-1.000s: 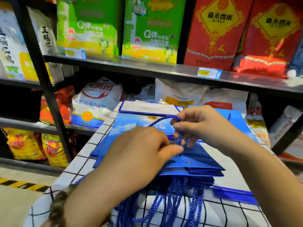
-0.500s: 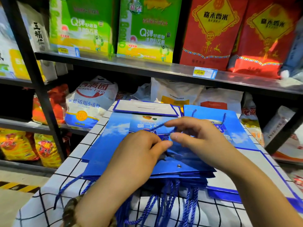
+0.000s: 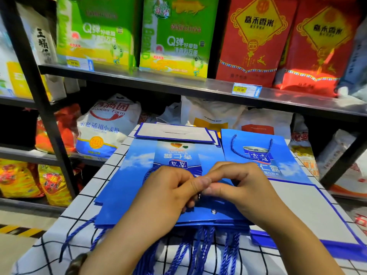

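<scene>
Head view, left hand (image 3: 168, 193) and right hand (image 3: 242, 187) fingers (image 3: 196, 182) pinching blue cord (image 3: 148, 174), over bag stack (image 3: 127, 191).

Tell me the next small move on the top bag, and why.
Probably feed the cord end down into the eyelet. The left hand and right hand pinch together over the top bag, seemingly on the cord's tip, and the eyelet just below them looks empty.
</scene>
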Motion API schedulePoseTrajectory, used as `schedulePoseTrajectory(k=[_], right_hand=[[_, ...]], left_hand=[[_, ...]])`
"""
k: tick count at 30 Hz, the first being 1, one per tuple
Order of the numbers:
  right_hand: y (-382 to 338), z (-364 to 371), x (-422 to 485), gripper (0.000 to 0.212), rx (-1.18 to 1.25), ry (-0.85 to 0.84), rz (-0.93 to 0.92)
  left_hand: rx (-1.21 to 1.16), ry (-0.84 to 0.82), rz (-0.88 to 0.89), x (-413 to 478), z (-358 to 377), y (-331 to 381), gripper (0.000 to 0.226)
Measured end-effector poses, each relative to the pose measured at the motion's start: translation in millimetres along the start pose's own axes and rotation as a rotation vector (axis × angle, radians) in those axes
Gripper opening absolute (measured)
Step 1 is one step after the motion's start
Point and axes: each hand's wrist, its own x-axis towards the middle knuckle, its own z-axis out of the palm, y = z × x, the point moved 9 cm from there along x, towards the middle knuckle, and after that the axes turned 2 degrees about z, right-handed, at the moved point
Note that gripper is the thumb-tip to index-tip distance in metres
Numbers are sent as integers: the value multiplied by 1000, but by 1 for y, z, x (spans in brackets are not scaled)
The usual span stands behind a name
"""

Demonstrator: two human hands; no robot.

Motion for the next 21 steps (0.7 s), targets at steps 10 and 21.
schedulePoseTrajectory(k=[10,21], right_hand=[[8,-26,-7,9,-235,-67,120],[12,-16,-4,17,-267,-214,173]], left_hand=[[688,-45,314,-28,6,26,71],[855,-77,270,-28,6,24,73]])
